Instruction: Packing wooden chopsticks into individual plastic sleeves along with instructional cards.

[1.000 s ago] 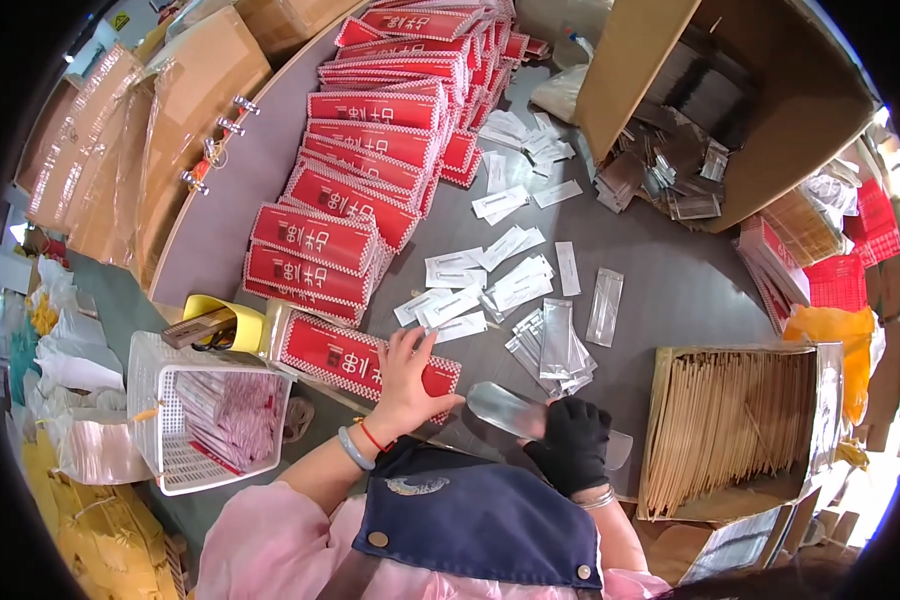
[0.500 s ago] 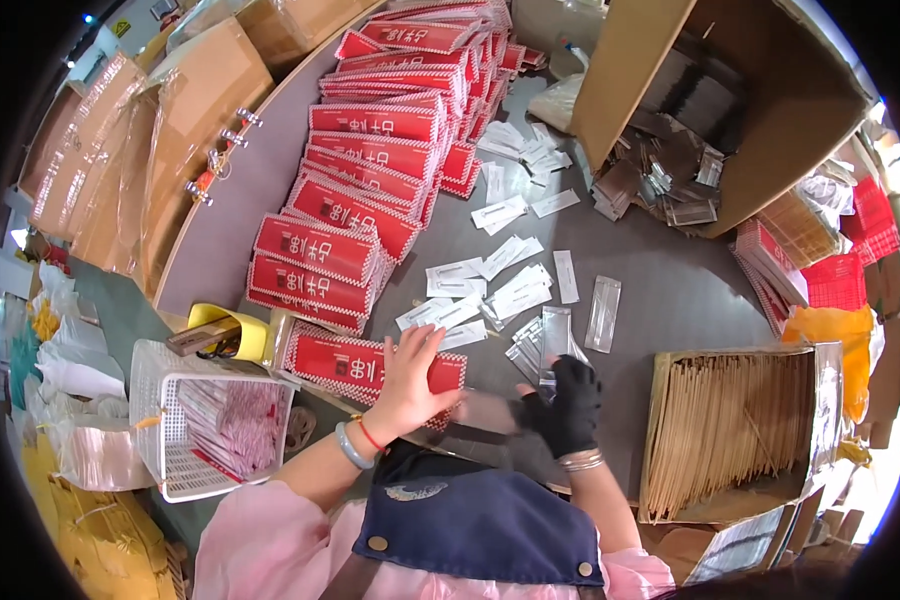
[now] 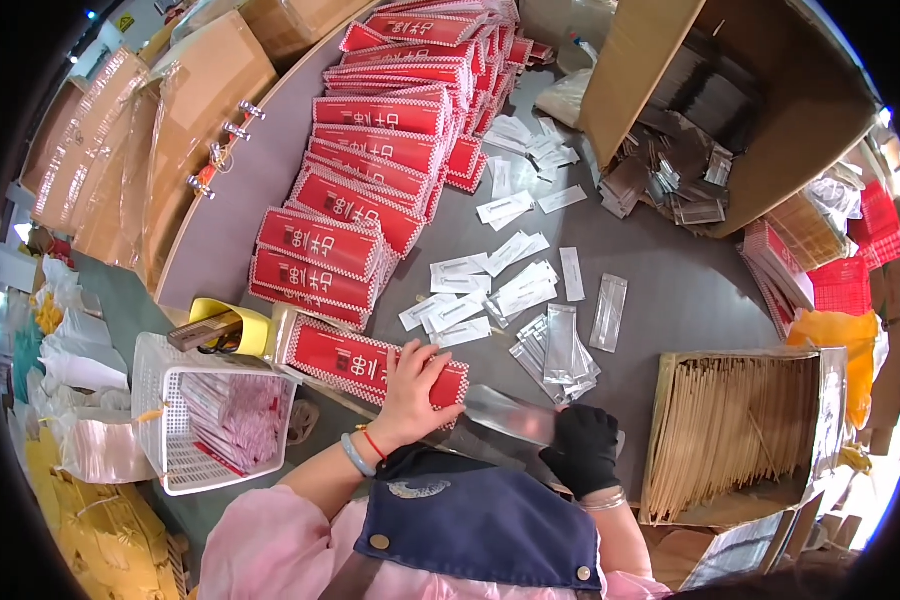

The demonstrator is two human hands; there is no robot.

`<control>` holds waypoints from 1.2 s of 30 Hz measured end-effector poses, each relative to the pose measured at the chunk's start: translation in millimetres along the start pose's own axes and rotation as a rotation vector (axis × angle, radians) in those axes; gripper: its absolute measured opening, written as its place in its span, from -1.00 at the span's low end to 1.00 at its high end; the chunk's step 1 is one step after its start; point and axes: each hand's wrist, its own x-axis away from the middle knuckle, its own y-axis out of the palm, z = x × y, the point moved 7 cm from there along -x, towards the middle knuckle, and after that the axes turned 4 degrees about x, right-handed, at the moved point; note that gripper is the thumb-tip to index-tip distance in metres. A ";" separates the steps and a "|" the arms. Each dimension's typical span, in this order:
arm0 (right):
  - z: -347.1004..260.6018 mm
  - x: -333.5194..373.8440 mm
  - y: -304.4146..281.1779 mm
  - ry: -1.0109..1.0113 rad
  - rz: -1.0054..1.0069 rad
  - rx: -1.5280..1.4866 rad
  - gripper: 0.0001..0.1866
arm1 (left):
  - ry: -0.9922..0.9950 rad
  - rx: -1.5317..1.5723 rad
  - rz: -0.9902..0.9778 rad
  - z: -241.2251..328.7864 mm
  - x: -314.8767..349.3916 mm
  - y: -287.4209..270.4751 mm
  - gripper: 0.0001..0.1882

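Note:
Close to me at the table's edge lies a printed red paper bag point(image 3: 335, 355), apparently on top of others. My left hand point(image 3: 413, 400), bare, rests on its right end with fingers spread over the paper and the thumb at the end edge. In a black fingerless glove, my right hand point(image 3: 582, 447) grips a clear plastic packet point(image 3: 510, 413), which points left toward the bag's right end. More clear packets point(image 3: 555, 355) lie in a small pile just beyond the glove, with a single packet point(image 3: 608, 312) to their right.
Stacks of red bags point(image 3: 370, 150) fill the table's left side. White paper-wrapped packets point(image 3: 460, 285) are scattered mid-table. A carton of thin wooden sticks point(image 3: 735, 430) stands at right; a large open carton point(image 3: 645, 70) holds silvery packets at back right. A white basket point(image 3: 155, 440) hangs low left beside a yellow holder point(image 3: 245, 330).
My left hand has settled lower onto the red bag's end. My right hand has drawn back toward me from the packet pile, a clear packet now showing in it.

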 end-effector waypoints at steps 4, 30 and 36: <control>-0.5 3.7 -7.3 0.080 0.035 -0.001 -0.37 | 0.008 -0.024 0.028 14.5 -5.8 -0.4 -0.22; 3.0 19.4 -16.9 0.102 0.057 0.013 -0.33 | -0.089 -0.036 0.069 -3.3 6.3 6.1 -0.11; 7.6 15.8 -11.5 0.061 -0.013 -0.012 -0.32 | -0.071 0.108 0.052 -9.7 3.0 9.1 -0.08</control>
